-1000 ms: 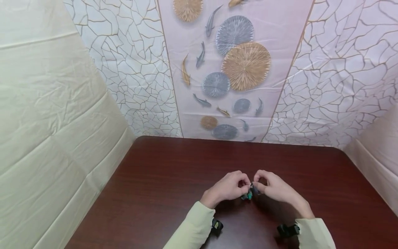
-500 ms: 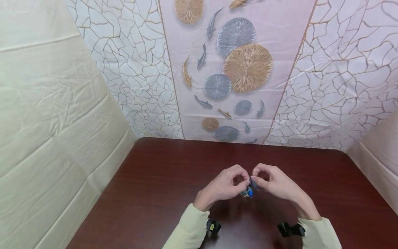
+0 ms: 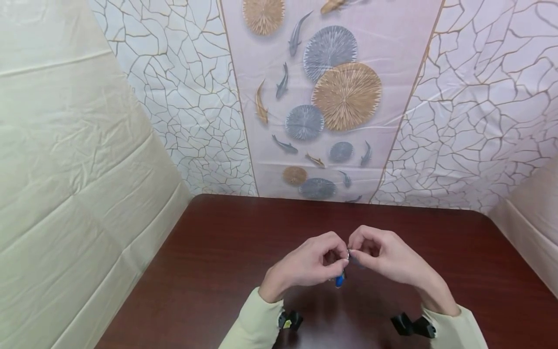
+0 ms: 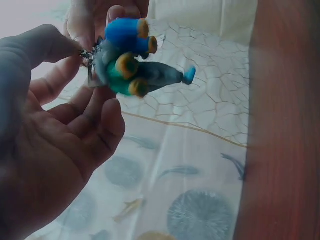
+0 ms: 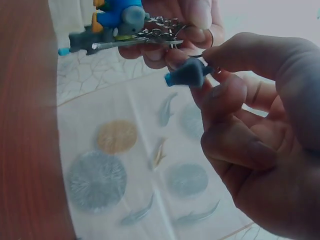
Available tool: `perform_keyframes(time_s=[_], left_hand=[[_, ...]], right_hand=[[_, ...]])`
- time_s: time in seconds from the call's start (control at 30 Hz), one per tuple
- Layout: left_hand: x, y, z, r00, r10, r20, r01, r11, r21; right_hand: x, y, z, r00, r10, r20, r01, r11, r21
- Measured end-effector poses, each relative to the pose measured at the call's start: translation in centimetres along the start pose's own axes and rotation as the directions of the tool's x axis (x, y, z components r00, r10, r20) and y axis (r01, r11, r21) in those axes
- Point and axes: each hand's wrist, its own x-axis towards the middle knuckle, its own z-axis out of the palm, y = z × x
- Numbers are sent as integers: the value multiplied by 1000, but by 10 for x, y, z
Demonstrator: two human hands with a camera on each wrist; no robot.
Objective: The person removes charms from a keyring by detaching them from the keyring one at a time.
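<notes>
Since a second ago, the left hand (image 3: 307,259) is sitting a bit closer to the left edge of the worktop (image 3: 192,271), and the bunch of toys (image 4: 107,55) under the fingers is showing blue to the head camera where it was showing green. Both hands are now looking a little bigger from above.

They are holding the bunch up in the air over the worktop, about halfway between its left and right edges and on the near side of its far edge. The left hand is pinching the metal chains (image 5: 162,21) between thumb and finger, with its other fingers curling loosely. The right hand is pinching a thin ring (image 5: 212,37), just where the top of a small grey charm (image 5: 187,74) is sitting. Their fingertips are almost meeting.

From the chains a blue toy (image 4: 122,31) with orange ends is sticking out, and a green toy (image 4: 120,75) with orange ends is sitting right beside it. Next to them a long grey toy (image 4: 162,75) is pointing away, wearing a bright blue tip. A flat metal piece (image 5: 125,45) is lying along the bunch.

Black wrist cameras (image 3: 291,321) are poking out by the pale sleeves (image 3: 250,317). Behind the worktop's far edge a fish-print cloth (image 3: 274,174) is hanging.
</notes>
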Motion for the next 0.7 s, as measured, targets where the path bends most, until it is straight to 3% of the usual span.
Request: perform_keyframes(time_s=[0.13, 0.23, 0.47, 0.7], left_hand=[[-3, 6, -5, 999, 33, -19, -32, 998, 58], [-6, 9, -8, 999, 40, -29, -37, 995, 87], [-8, 10, -13, 997, 65, -40, -61, 994, 86], [-8, 11, -16, 985, 143, -96, -133, 985, 106]], right_hand=[[0, -7, 0, 996, -85, -13, 85, 996, -7], [0, -11, 1, 994, -105, -16, 105, 994, -3], [0, -15, 4, 998, -66, -12, 67, 996, 65], [2, -21, 5, 995, -14, -98, 14, 1000, 6]])
